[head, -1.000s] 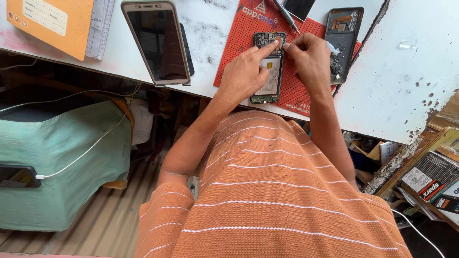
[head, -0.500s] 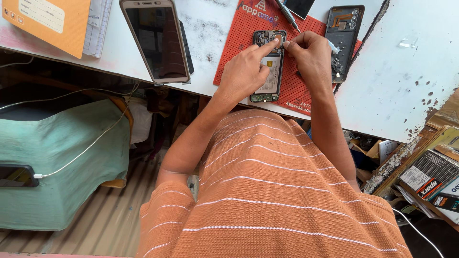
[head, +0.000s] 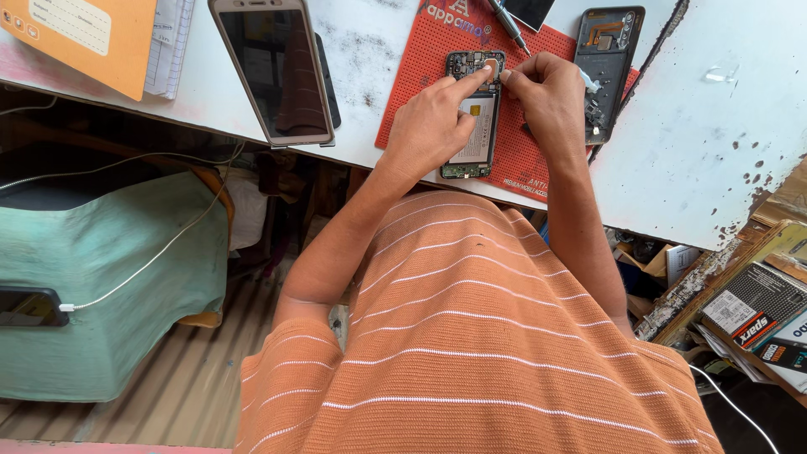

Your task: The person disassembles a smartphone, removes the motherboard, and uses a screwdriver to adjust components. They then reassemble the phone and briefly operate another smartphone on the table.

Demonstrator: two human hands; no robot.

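The opened phone (head: 473,118) is steadied on the red mat (head: 420,92) by the left hand (head: 433,126), fingertip pressing, while the right hand's (head: 551,92) grip is pinched at its top edge.

I see a white table (head: 698,143) carrying a red mat (head: 420,92) under my hands, a gold phone (head: 273,71) left of my left hand (head: 433,126), and an orange booklet (head: 80,38) farther left.
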